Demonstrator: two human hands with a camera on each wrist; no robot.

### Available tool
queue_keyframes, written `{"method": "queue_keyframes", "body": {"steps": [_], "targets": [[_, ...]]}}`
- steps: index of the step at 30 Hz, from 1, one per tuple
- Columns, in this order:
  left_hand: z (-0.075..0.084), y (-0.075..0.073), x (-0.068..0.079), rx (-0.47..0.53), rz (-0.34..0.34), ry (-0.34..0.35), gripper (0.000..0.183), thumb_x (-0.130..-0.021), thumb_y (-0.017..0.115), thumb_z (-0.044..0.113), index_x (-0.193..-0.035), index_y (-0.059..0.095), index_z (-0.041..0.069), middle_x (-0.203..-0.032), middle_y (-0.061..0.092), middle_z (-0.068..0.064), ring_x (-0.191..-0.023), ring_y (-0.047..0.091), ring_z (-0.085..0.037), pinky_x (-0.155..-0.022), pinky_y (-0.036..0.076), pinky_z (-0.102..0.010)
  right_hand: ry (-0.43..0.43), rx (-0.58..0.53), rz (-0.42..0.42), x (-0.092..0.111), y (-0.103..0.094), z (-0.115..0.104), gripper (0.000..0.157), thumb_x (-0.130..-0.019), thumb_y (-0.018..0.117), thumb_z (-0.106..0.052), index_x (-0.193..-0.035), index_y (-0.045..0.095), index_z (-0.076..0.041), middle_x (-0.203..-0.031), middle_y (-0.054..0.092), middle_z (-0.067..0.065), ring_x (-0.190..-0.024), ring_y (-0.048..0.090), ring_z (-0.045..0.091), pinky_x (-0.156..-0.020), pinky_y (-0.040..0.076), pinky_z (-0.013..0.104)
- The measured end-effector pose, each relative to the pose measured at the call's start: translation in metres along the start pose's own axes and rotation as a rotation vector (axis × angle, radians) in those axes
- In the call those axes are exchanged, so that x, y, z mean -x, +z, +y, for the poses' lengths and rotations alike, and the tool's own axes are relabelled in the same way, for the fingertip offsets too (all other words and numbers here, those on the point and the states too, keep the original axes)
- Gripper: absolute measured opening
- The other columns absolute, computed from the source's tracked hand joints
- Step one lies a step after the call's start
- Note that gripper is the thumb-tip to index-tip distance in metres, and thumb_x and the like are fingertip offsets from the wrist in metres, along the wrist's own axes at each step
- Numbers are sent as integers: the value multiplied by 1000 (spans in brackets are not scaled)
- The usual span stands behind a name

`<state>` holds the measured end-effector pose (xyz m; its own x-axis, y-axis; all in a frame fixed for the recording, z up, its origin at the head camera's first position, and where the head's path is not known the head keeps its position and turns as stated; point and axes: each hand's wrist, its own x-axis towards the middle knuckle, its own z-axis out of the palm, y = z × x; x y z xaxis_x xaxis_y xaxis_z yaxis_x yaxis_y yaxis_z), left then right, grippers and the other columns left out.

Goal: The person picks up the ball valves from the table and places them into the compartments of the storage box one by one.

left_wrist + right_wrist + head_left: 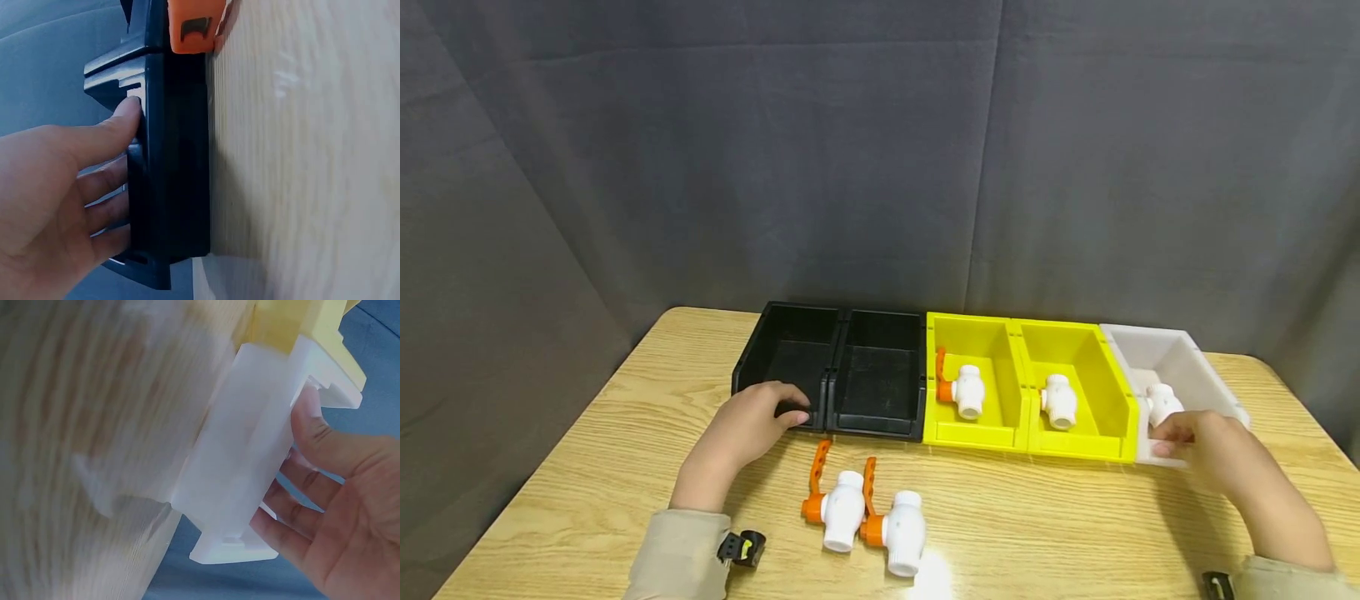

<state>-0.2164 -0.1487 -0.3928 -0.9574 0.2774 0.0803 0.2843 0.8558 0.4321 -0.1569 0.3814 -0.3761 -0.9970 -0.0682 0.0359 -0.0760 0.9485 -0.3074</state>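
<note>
A row of open-front bins stands on the wooden table. At its left end, my left hand (pixel 760 425) grips the front lip of a black bin (pixel 796 358), thumb on the rim and fingers reaching inside in the left wrist view. My right hand (pixel 1213 450) holds the front lip of the white bin (pixel 1195 371) at the right end. In the right wrist view its thumb (pixel 307 412) lies at the rim's notch. A white ball valve (pixel 1162 402) sits in that bin, partly hidden behind the right hand.
Two ball valves with orange handles, one left (pixel 844 510) and one right (pixel 905 533), lie before the row. Next to the second black bin (pixel 880 379), the left yellow bin (pixel 997 358) holds an orange-handled valve (pixel 970 392). Another white valve (pixel 1060 402) lies in the right yellow bin (pixel 1097 383).
</note>
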Motion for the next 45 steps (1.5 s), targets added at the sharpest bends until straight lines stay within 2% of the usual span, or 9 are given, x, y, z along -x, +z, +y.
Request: {"method": "queue_keyframes", "body": {"steps": [7,15,24,29,33,38,45], "targets": [[7,-4,-1,-29,65,67,19,-96,67,22,-112,73,14,-109,68,-3,-105,64,-28,-92,50,-48,-6,7,1,-1,1,-1,10,-83,78,-13,-80,69,-14,-79,63,1,-71,54,19,-63,44,37],[19,-8,-2,-70,172,58,21,-97,66,21,-115,72,10,-115,66,-10,-108,63,-33,-91,51,-52,5,-2,-9,-1,-2,2,9,-84,77,-13,-80,69,-14,-80,65,2,-73,54,19,-63,43,37],[15,-15,-2,-106,269,93,21,-96,69,21,-113,73,11,-116,67,-9,-110,61,-33,-90,51,-53,0,-19,3,0,2,0,10,-83,78,-11,-80,69,-14,-80,66,2,-73,56,20,-63,44,38],[17,-15,-2,-93,322,152,20,-95,69,22,-112,73,14,-115,68,-6,-108,60,-29,-89,51,-50,2,-10,7,1,1,0,10,-82,79,-11,-80,69,-13,-80,66,3,-74,57,21,-64,44,38],[20,-18,0,-93,376,226,23,-94,70,22,-116,72,15,-113,68,-3,-104,61,-26,-86,53,-46,-11,-15,17,1,1,-1,10,-82,78,-9,-79,69,-13,-80,66,3,-74,57,21,-65,45,39],[26,-22,2,-148,431,325,23,-92,72,23,-115,72,16,-110,69,-1,-100,62,-24,-84,54,-43,-12,-16,16,0,3,-3,10,-83,77,-9,-79,69,-13,-80,64,3,-74,56,21,-65,44,39],[31,-16,6,-237,436,395,23,-91,74,28,-111,73,16,-105,69,0,-98,64,-24,-84,54,-42,7,-19,-1,2,0,-2,8,-84,77,-10,-81,70,-12,-81,65,3,-75,57,22,-65,45,39]]}}
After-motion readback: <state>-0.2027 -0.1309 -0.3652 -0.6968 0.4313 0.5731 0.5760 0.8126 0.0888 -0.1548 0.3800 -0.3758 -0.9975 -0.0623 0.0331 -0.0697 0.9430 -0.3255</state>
